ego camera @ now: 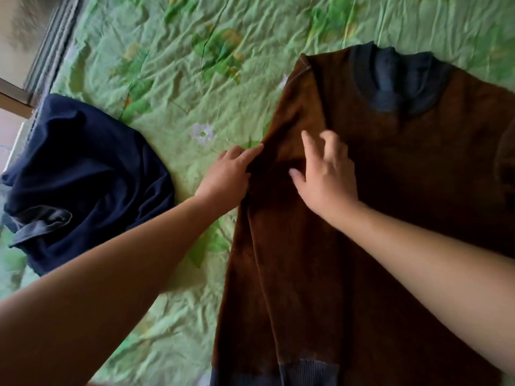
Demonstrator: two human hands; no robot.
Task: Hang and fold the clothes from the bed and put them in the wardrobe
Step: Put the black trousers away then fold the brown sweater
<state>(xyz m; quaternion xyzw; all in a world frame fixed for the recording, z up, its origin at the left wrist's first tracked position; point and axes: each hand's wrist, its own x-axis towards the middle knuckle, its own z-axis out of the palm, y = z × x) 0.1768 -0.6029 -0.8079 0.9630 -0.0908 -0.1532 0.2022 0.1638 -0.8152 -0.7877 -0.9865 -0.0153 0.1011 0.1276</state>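
Observation:
A brown velvet sweater [390, 168] with a dark blue ribbed collar and hem lies flat on the green floral bedsheet [172, 87], its left sleeve folded along the body. My left hand [228, 174] lies at the sweater's left edge, fingers straight and touching the folded sleeve. My right hand [326, 174] hovers over or rests on the chest of the sweater with fingers spread and lightly bent, holding nothing. A crumpled navy garment [83, 174] lies on the sheet to the left.
The bed's left edge and a window frame [16, 98] run along the far left. Green sheet shows between the two garments and beyond the collar.

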